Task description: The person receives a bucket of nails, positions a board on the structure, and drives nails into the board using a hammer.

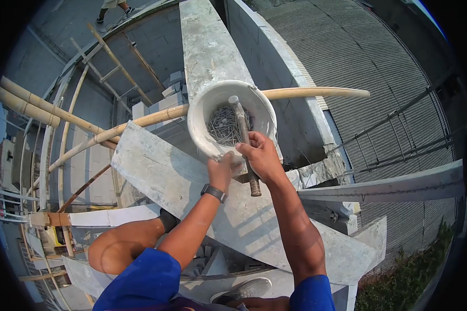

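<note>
A pale, cement-stained bucket (pixel 196 122) stands on the boards in front of me, with a heap of loose nails (pixel 224 126) inside. My right hand (pixel 262 155) is wrapped round a worn hammer (pixel 241 120), held almost upright over the bucket's near rim. Its head shows only end-on, at the top. At the bucket's near side, my left hand (pixel 222 170) has its fingers curled in by the rim. Slight blur and the hand itself hide what those fingers hold. A dark watch (pixel 214 193) is on the left wrist.
A wide grey board (pixel 155 160) crosses below the bucket, and another plank (pixel 210 46) runs away behind it. A bamboo pole (pixel 316 93) passes by the bucket. Block walls drop to lower levels, with a corrugated roof (pixel 347 46) at right. Another person's legs (pixel 114 4) show far off.
</note>
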Tool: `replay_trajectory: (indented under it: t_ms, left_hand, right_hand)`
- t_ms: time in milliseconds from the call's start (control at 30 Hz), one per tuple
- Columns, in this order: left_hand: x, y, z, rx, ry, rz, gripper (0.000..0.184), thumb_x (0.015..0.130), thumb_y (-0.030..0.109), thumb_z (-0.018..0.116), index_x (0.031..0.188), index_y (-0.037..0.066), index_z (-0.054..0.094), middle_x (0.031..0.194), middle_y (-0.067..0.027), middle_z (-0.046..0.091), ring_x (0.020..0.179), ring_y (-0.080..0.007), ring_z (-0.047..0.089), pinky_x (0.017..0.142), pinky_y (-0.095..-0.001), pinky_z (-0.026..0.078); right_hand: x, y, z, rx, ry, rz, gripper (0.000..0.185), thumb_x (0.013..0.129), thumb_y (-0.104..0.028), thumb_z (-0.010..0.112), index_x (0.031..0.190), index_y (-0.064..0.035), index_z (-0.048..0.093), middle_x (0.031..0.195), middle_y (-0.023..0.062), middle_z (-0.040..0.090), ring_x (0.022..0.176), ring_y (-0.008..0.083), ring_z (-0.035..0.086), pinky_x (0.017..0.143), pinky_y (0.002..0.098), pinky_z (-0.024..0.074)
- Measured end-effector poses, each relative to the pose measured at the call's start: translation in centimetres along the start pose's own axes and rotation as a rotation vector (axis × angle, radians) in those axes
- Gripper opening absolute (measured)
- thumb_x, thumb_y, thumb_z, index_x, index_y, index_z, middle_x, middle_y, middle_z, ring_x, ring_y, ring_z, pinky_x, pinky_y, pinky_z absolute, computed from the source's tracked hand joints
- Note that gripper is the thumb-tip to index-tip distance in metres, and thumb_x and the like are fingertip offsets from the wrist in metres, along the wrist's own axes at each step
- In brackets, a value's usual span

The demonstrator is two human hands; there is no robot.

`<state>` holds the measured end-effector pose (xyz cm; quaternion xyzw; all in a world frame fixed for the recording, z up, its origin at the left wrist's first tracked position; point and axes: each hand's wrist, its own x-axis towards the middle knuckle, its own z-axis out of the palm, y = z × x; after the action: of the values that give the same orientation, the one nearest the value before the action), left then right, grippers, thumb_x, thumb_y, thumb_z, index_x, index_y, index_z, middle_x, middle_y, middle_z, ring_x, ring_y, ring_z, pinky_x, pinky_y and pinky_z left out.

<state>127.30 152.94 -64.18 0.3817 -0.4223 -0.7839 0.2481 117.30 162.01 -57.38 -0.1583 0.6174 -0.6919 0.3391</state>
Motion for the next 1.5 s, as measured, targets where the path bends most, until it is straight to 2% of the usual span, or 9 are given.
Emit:
replay_trajectory:
  t_ms: [200,367,433,567,833,1267,1400,1467,1500]
  left_hand:
    - [4.4,4.4,-0.9,0.280,0.226,0.101,0.058,0.085,0.034,0.078,0.124,-0.006,0.058,0.107,-0.0160,0.072,0.098,-0.0284,0.072,0.076,-0.0404,0.061]
    - [6.5,10.7,-0.8,1.118,0.408,1.257,0.060,0.083,0.028,0.080,0.131,-0.002,0.060,0.111,-0.0181,0.073,0.105,-0.0333,0.070,0.089,-0.0447,0.057]
    - [8.8,12.9,0.0,1.107,-0.103,1.038,0.050,0.085,0.024,0.078,0.127,0.002,0.064,0.110,-0.0177,0.074,0.104,-0.0343,0.071,0.091,-0.0431,0.056]
    - [17.3,12.2,2.6,1.818,-0.406,0.396,0.029,0.087,0.015,0.073,0.114,0.005,0.074,0.112,-0.0214,0.074,0.108,-0.0382,0.071,0.093,-0.0433,0.057]
    - [21.7,8.6,4.6,2.149,-0.359,0.266,0.033,0.089,0.008,0.069,0.121,0.007,0.075,0.130,-0.0225,0.067,0.119,-0.0377,0.067,0.099,-0.0466,0.056]
    - [15.0,16.5,4.0,2.141,-0.506,0.524,0.029,0.086,0.014,0.060,0.111,0.002,0.067,0.106,-0.0279,0.071,0.101,-0.0451,0.070,0.086,-0.0516,0.055]
    - [9.2,22.5,4.3,1.995,-0.591,0.592,0.020,0.074,0.017,0.069,0.079,-0.002,0.073,0.070,-0.0212,0.070,0.069,-0.0316,0.073,0.067,-0.0409,0.056]
    - [4.4,24.9,6.3,1.857,-0.682,0.060,0.019,0.076,0.014,0.078,0.074,-0.004,0.073,0.067,-0.0103,0.070,0.054,-0.0139,0.065,0.051,-0.0287,0.052]
    - [3.8,25.5,5.5,1.850,-0.823,-0.028,0.015,0.078,0.010,0.079,0.081,-0.003,0.073,0.073,-0.0088,0.073,0.058,-0.0136,0.067,0.054,-0.0267,0.054]
  right_hand:
    - [-11.4,-2.1,-2.7,0.129,-0.156,0.207,0.025,0.097,-0.018,0.069,0.115,-0.0030,0.061,0.080,-0.0005,0.059,0.067,0.0066,0.054,0.056,0.0243,0.0438]
    - [-22.6,6.8,-7.5,-0.473,0.096,0.038,0.023,0.095,-0.023,0.072,0.103,-0.0028,0.066,0.066,0.0026,0.055,0.056,0.0126,0.049,0.055,0.0314,0.0413]
    - [-27.9,8.8,-8.4,-0.543,0.223,0.105,0.024,0.093,-0.023,0.073,0.104,-0.0024,0.066,0.063,0.0044,0.054,0.056,0.0138,0.048,0.055,0.0326,0.0413]
    - [-36.2,12.7,-8.9,-0.600,0.435,0.234,0.022,0.092,-0.020,0.073,0.102,-0.0015,0.067,0.060,0.0048,0.052,0.056,0.0142,0.046,0.054,0.0329,0.0403]
    - [-44.1,16.8,-7.6,-0.378,0.740,0.405,0.021,0.092,-0.018,0.073,0.092,0.0000,0.063,0.067,-0.0004,0.048,0.065,0.0105,0.041,0.059,0.0298,0.0380]
    - [-44.4,16.4,-10.3,-0.556,0.791,0.205,0.018,0.091,-0.015,0.073,0.097,-0.0005,0.064,0.066,0.0009,0.050,0.062,0.0107,0.043,0.057,0.0307,0.0387]
    - [-46.9,15.7,-12.4,-0.596,0.980,0.276,0.016,0.093,-0.016,0.072,0.100,-0.0034,0.063,0.066,0.0003,0.052,0.061,0.0111,0.045,0.057,0.0298,0.0401]
    - [-48.7,16.2,-14.4,-0.581,1.124,0.308,0.018,0.093,-0.018,0.071,0.100,-0.0031,0.064,0.064,0.0023,0.052,0.058,0.0132,0.047,0.056,0.0321,0.0401]
    - [-49.4,15.7,-15.4,-0.608,1.223,0.344,0.024,0.092,-0.026,0.070,0.102,-0.0047,0.064,0.068,0.0118,0.060,0.062,0.0294,0.059,0.062,0.0424,0.0468]
